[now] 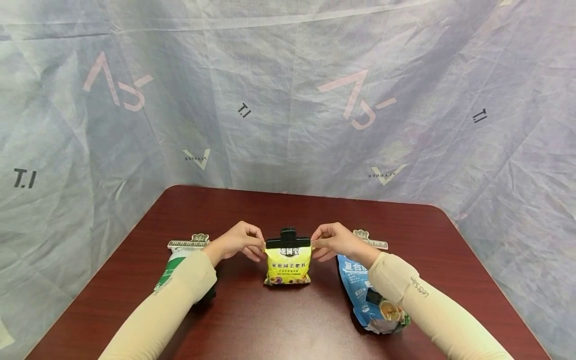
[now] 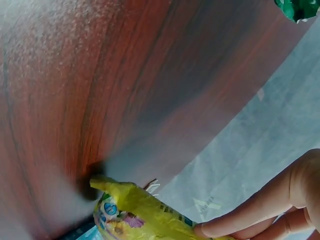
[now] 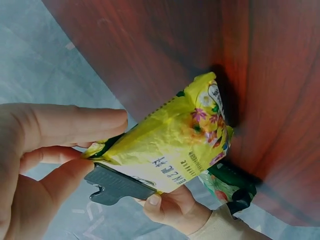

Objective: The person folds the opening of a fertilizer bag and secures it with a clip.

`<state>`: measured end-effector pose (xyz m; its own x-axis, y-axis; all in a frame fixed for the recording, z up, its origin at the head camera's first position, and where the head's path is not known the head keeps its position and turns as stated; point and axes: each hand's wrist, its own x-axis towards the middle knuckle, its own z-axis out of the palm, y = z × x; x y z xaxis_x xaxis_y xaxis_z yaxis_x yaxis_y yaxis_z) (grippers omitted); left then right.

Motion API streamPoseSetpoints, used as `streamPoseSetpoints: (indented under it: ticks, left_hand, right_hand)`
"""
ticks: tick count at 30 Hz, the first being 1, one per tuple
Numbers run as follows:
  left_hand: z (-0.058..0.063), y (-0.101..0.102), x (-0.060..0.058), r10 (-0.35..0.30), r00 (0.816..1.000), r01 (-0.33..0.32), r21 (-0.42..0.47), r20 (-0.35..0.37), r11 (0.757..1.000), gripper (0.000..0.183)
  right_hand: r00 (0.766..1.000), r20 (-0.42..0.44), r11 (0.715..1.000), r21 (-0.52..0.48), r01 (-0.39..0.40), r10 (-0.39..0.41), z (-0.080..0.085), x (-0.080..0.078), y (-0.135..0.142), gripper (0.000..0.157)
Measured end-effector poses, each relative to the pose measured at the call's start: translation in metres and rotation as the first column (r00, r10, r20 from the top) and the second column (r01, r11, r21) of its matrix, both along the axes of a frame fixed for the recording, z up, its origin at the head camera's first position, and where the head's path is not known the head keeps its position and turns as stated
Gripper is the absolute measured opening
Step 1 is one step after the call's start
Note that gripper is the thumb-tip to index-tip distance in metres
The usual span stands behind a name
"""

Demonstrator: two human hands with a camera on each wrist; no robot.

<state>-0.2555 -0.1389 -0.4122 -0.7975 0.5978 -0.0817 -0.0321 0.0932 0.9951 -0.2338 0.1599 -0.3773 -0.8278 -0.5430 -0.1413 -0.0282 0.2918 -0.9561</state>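
Observation:
A small yellow bag of garden fertilizer (image 1: 288, 268) stands upright at the middle of the table, flowers printed along its lower edge. Across its top sits a wide black bag clip (image 1: 288, 242). My left hand (image 1: 241, 241) pinches the bag's upper left corner beside the clip. At the opposite corner my right hand (image 1: 336, 242) does the same, thumb and fingers on the folded edge. The right wrist view shows the bag (image 3: 175, 135) from the side, with the left hand (image 3: 175, 209) beyond it. Only the bag's lower part (image 2: 125, 210) shows in the left wrist view.
A green and white bag (image 1: 176, 265) with a cream clip (image 1: 191, 241) lies to the left, partly behind the left sleeve. To the right is a blue bag (image 1: 358, 290) with a similar clip (image 1: 375, 243), partly under the right forearm. Grey cloth (image 1: 288, 125) hangs behind the table.

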Motion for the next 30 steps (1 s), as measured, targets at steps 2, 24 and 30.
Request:
streamPoseSetpoints:
  ticks: [2,24,30]
  left_hand:
    - [0.000,-0.002,0.001,-0.003,1.000,0.003,0.000,0.004,1.000,0.010]
    - [0.002,-0.015,0.010,-0.116,0.986,0.118,-0.009,0.118,0.993,0.008]
    - [0.001,-0.015,0.011,-0.128,0.979,0.138,-0.059,0.160,0.989,0.008]
  right_hand:
    - [1.000,0.019,1.000,-0.021,-0.007,0.007,-0.002,0.001,-0.001,0.015]
    - [0.954,0.297,0.990,-0.140,0.010,0.033,-0.017,0.012,-0.011,0.008]
    - [0.934,0.355,0.993,-0.117,0.010,0.033,-0.019,0.018,-0.014,0.006]
